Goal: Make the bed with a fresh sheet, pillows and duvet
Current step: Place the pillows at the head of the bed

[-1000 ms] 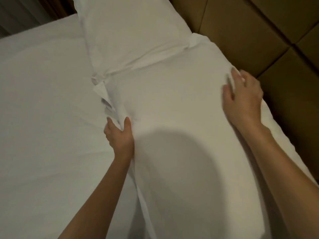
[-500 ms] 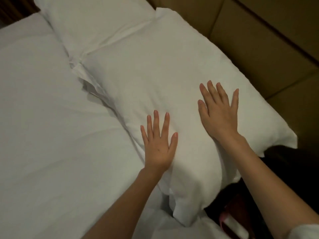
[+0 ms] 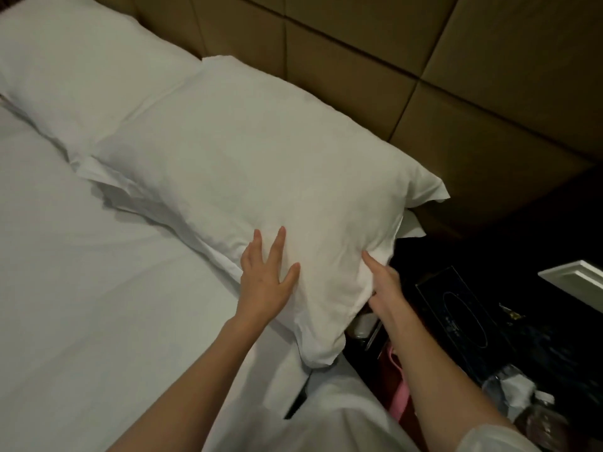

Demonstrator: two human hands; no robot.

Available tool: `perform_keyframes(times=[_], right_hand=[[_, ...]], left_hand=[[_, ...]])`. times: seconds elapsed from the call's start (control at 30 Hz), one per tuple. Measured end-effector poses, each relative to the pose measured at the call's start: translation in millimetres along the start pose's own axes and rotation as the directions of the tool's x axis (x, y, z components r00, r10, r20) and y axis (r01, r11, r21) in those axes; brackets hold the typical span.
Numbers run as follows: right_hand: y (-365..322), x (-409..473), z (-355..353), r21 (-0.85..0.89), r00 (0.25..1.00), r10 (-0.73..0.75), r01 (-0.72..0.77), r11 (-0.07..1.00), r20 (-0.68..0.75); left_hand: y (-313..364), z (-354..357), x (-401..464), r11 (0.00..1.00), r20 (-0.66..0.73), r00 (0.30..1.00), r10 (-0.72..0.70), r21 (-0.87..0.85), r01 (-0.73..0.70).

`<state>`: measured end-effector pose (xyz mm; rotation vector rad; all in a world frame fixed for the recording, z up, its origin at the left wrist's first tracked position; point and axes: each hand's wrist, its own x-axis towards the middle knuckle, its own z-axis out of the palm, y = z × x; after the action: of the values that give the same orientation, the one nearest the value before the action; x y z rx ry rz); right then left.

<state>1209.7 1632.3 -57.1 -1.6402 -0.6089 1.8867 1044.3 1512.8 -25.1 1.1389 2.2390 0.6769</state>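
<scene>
A white pillow (image 3: 261, 164) lies at the head of the bed, its near end overhanging the mattress edge. My left hand (image 3: 266, 275) rests flat on the pillow's near part with its fingers spread. My right hand (image 3: 383, 285) presses against the pillow's right side edge; its fingertips are hidden in the fabric. A second white pillow (image 3: 81, 70) lies beside the first, further left. A white sheet (image 3: 81, 288) covers the mattress. No duvet is in view.
A tan padded headboard (image 3: 391, 60) runs behind the pillows. To the right stands a dark bedside table (image 3: 538, 337) with a black tissue box (image 3: 456, 308), a crumpled plastic bottle (image 3: 518, 396) and a white object (image 3: 574, 278). A pink strap (image 3: 399, 389) hangs near the bed edge.
Both hands slid from the top of the pillow toward its near end. My right hand went from lying flat on top to pressing the pillow's right side. The view shifted right, showing the bedside table.
</scene>
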Motion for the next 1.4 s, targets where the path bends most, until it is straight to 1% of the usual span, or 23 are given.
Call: perform_keyframes(times=[0.1,0.2,0.27,0.37,0.43,0.5,0.57,0.63,0.73,0.8,0.83,0.9,0.97,1.03,1.1,1.13,1.17,1.2,1.27,1.3,1.33,1.37,1.4], right_hand=[[-24.4,-9.9,-13.0,-0.028,0.982,-0.189,0.189,0.982,0.002],[-30.7,-24.1,-22.2,0.055,0.967,-0.253,0.254,0.966,-0.027],[-13.5,-19.4,-22.6,0.064,0.976,-0.186,0.194,0.979,-0.112],[27.3,-18.9,-20.3,-0.167,0.986,0.043,-0.070,0.984,-0.163],[54.0,-26.7,-23.0,-0.306,0.985,0.174,-0.167,0.937,-0.005],[67.9,-37.0,-29.7,-0.377,0.946,0.248,-0.156,0.913,0.209],[76.5,-42.9,-39.0,-0.511,0.895,0.290,-0.084,0.856,0.338],[75.8,-48.4,-45.5,-0.628,0.893,0.253,0.041,0.777,0.371],[63.1,-53.4,-58.9,-0.692,0.913,0.058,0.264,0.672,0.404],[51.7,-57.4,-71.6,-0.696,0.909,-0.045,0.348,0.629,0.414],[49.4,-56.7,-80.7,-0.696,0.917,-0.080,0.351,0.626,0.390],[48.2,-50.6,-100.3,-0.735,0.962,-0.132,0.267,0.623,0.238],[49.9,-35.2,-115.3,-0.832,0.985,-0.169,0.058,0.551,-0.044],[39.1,-23.8,-112.8,-0.817,0.935,-0.241,-0.079,0.571,-0.259],[14.2,-14.2,-90.2,-0.735,0.904,-0.362,0.087,0.673,-0.225],[-0.5,-12.0,-73.6,-0.718,0.877,-0.455,0.217,0.661,-0.154],[-13.1,-11.6,-55.3,-0.742,0.822,-0.565,0.338,0.579,-0.066],[-22.8,-12.5,-35.0,-0.800,0.736,-0.676,0.430,0.418,0.042],[-32.7,-8.7,-4.7,-0.857,0.519,-0.782,0.513,-0.040,0.347],[-32.7,2.0,1.0,-0.817,0.465,-0.728,0.530,-0.226,0.503],[-31.4,17.7,0.4,-0.804,0.511,-0.647,0.518,-0.294,0.566],[-29.6,37.7,-7.6,-0.858,0.637,-0.585,0.455,-0.240,0.501],[-32.6,56.1,-17.0,-0.955,0.819,-0.507,0.297,-0.026,0.269]], left_hand=[[2.8,-12.9,-0.4,0.996,-0.044,0.996,0.080,-0.021,-0.081],[5.8,-19.6,5.6,0.994,-0.073,0.992,0.107,0.023,-0.105],[5.7,-19.6,11.5,0.997,0.004,0.999,0.051,0.062,-0.051],[-2.7,-15.4,14.8,0.986,0.149,0.989,-0.024,0.169,-0.002],[-6.4,-15.8,15.6,0.971,0.171,0.985,-0.019,0.236,-0.022],[-5.6,-19.9,17.9,0.960,0.177,0.984,-0.013,0.278,-0.037],[-1.8,-24.2,19.0,0.959,0.198,0.980,-0.020,0.281,-0.037],[2.9,-28.0,17.3,0.953,0.217,0.975,-0.041,0.300,-0.026],[8.0,-30.0,11.7,0.896,0.206,0.975,-0.082,0.444,-0.019],[11.6,-30.4,8.5,0.864,0.152,0.987,-0.061,0.502,-0.024],[13.6,-29.9,6.9,0.865,0.117,0.992,-0.040,0.502,-0.024],[18.0,-28.5,5.8,0.879,0.056,0.998,-0.008,0.477,-0.019],[20.8,-25.1,7.5,0.883,0.041,0.999,0.034,0.466,-0.049],[22.4,-20.6,13.2,0.868,0.040,0.992,0.118,0.481,-0.123],[27.6,-16.4,23.6,0.863,0.041,0.979,0.200,0.465,-0.196],[32.9,-15.0,28.8,0.872,0.044,0.975,0.217,0.440,-0.214],[38.3,-14.2,33.8,0.877,0.057,0.973,0.222,0.425,-0.225],[44.1,-13.6,39.6,0.872,0.080,0.972,0.221,0.431,-0.234],[52.8,-12.3,55.1,0.830,0.130,0.966,0.224,0.493,-0.259],[55.5,-12.3,64.5,0.800,0.150,0.961,0.231,0.533,-0.275],[57.0,-13.8,75.2,0.771,0.162,0.958,0.237,0.569,-0.287],[58.1,-15.7,85.6,0.747,0.169,0.956,0.240,0.597,-0.292],[58.2,-18.1,95.6,0.732,0.168,0.957,0.237,0.617,-0.290]])
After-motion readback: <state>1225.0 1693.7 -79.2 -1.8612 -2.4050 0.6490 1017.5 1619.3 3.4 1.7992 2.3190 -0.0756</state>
